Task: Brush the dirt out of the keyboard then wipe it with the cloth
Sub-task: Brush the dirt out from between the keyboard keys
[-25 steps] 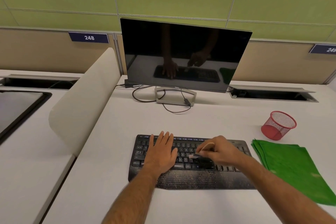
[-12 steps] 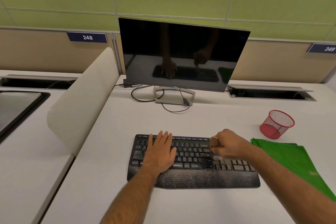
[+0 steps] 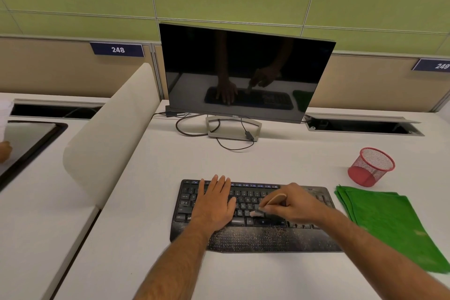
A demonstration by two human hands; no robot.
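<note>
My left hand (image 3: 215,204) lies flat, fingers straight, pressing the left half of the black keyboard (image 3: 253,236), whose wrist rest just below my palms is speckled with dirt. Just right of it, my right hand (image 3: 295,206) curls round the small brush (image 3: 271,202), its pale bristles touching the keys between my two hands. Right of that grip, near the keyboard's end, the green cloth (image 3: 389,224) lies folded on the white desk (image 3: 243,275); beyond it stands a red mesh cup (image 3: 371,167).
</note>
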